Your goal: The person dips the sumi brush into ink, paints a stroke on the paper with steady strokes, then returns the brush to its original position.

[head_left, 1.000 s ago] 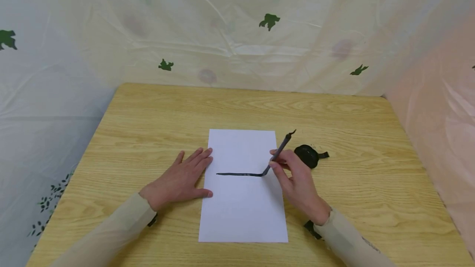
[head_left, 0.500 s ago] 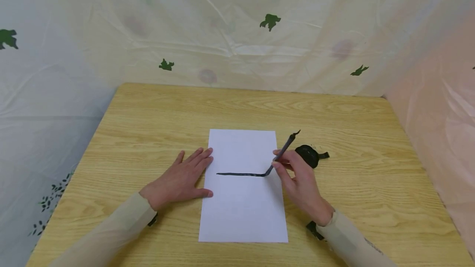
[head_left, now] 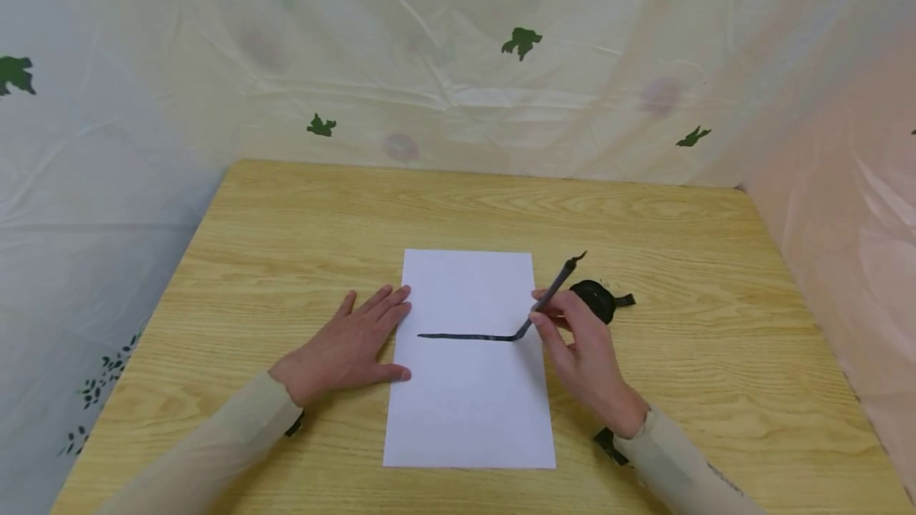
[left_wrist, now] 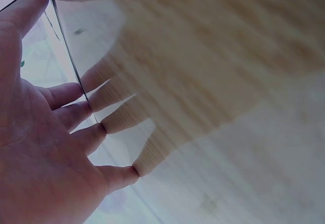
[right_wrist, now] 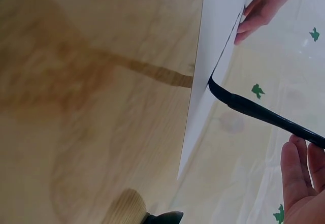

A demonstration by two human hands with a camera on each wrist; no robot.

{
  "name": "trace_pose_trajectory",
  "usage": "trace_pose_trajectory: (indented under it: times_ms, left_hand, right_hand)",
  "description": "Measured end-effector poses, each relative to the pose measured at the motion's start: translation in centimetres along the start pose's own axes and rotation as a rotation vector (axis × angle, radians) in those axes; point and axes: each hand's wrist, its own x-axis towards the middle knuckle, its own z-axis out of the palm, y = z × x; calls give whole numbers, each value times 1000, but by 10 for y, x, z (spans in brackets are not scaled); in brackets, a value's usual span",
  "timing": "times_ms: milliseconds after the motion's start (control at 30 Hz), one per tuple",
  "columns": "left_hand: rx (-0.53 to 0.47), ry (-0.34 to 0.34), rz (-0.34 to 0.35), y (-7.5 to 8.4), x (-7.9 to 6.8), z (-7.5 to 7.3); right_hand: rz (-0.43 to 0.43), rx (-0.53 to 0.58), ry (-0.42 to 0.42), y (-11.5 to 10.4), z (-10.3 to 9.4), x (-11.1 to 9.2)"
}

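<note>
My right hand point(head_left: 590, 360) pinches a dark paintbrush point(head_left: 551, 289) whose bent bristles touch a white sheet of paper point(head_left: 465, 412). The handle leans up to the right. A thin black line point(head_left: 465, 336) runs across the paper from near its left edge to the brush tip. In the right wrist view, the brush point(right_wrist: 259, 110) meets the sheet point(right_wrist: 223, 16) at the line's end. My left hand point(head_left: 348, 348) lies with fingers spread, fingertips and thumb on the paper's left edge. The left wrist view shows that hand point(left_wrist: 56, 137) from the palm side, its fingertips against the surface.
A small round black dish point(head_left: 594, 300) with a short tab stands right of the paper, partly behind my right hand. The wooden table point(head_left: 458, 205) reaches back to a pale sheet curtain point(head_left: 429, 46) with green leaf-like shapes, which also hangs at both sides.
My right hand and the brush have slid a little to the right over the paper. The black line has grown longer on that side. My left hand has stayed still.
</note>
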Motion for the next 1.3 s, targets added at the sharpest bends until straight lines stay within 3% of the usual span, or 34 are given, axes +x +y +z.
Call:
trace_pose_trajectory:
  times_ms: [1100, 1300]
  left_hand:
    - [-5, -8, -3, 2, 0, -3]
    - [-1, -7, -1, 2, 0, -3]
  right_hand:
    - [3, -22, 32, -4, -11, 1]
    - [-31, 2, 95, -5, -12, 3]
